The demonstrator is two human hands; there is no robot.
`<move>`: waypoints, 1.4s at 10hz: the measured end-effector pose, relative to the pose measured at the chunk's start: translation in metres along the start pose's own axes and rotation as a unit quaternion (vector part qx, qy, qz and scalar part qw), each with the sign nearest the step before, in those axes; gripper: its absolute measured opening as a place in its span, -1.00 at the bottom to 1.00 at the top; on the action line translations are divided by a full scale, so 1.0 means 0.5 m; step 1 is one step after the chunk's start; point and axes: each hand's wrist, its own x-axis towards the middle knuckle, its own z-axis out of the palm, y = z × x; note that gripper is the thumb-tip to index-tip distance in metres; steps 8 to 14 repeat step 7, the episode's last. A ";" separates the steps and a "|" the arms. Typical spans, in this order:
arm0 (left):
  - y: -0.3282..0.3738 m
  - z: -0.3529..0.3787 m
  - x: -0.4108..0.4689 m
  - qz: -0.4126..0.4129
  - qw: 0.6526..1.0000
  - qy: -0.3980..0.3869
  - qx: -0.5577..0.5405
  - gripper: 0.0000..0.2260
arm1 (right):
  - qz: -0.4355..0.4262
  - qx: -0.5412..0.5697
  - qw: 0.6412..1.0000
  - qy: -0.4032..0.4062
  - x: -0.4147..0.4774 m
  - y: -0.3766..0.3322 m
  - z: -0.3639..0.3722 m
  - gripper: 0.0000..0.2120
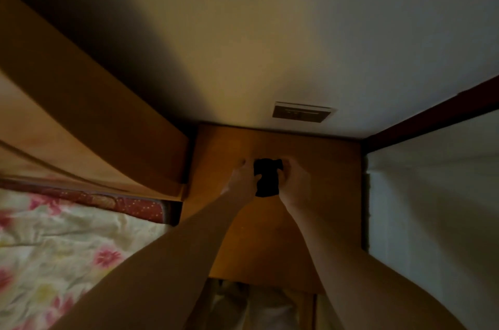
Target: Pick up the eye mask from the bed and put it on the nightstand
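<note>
A black eye mask is bunched up over the middle of the wooden nightstand. My left hand grips its left side and my right hand grips its right side. Whether the mask rests on the wood or hangs just above it cannot be told in the dim light. The bed with its floral sheet lies at the lower left, away from both hands.
A wooden headboard runs along the left of the nightstand. A wall socket plate sits on the wall behind it. A white surface with a dark frame borders the right side.
</note>
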 end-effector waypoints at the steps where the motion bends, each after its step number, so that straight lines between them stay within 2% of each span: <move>1: -0.013 0.004 0.016 -0.015 0.999 -0.003 0.044 -0.53 | 0.005 -0.026 0.999 -0.036 0.015 0.011 0.014 -0.76; 2: -0.020 0.005 0.012 -0.041 0.991 -0.040 0.122 -0.35 | 0.004 -0.059 0.996 -0.061 0.018 0.039 0.029 -0.83; 3: -0.010 -0.010 -0.015 -0.085 0.981 -0.046 0.166 -0.36 | 0.007 -0.107 0.992 -0.064 -0.003 0.042 0.022 -0.82; 4: 0.001 -0.042 -0.054 -0.090 0.969 -0.016 0.229 -0.46 | -0.008 -0.176 0.983 -0.052 -0.030 0.017 -0.006 -0.84; 6: 0.055 -0.159 -0.168 -0.016 0.955 -0.002 0.296 -0.78 | -0.059 -0.225 0.971 -0.046 -0.106 -0.100 -0.090 -0.79; 7: 0.096 -0.219 -0.236 0.014 0.960 -0.005 0.280 -0.89 | -0.091 -0.229 0.969 -0.028 -0.155 -0.168 -0.143 -0.81; 14: 0.096 -0.219 -0.236 0.014 0.960 -0.005 0.280 -0.89 | -0.091 -0.229 0.969 -0.028 -0.155 -0.168 -0.143 -0.81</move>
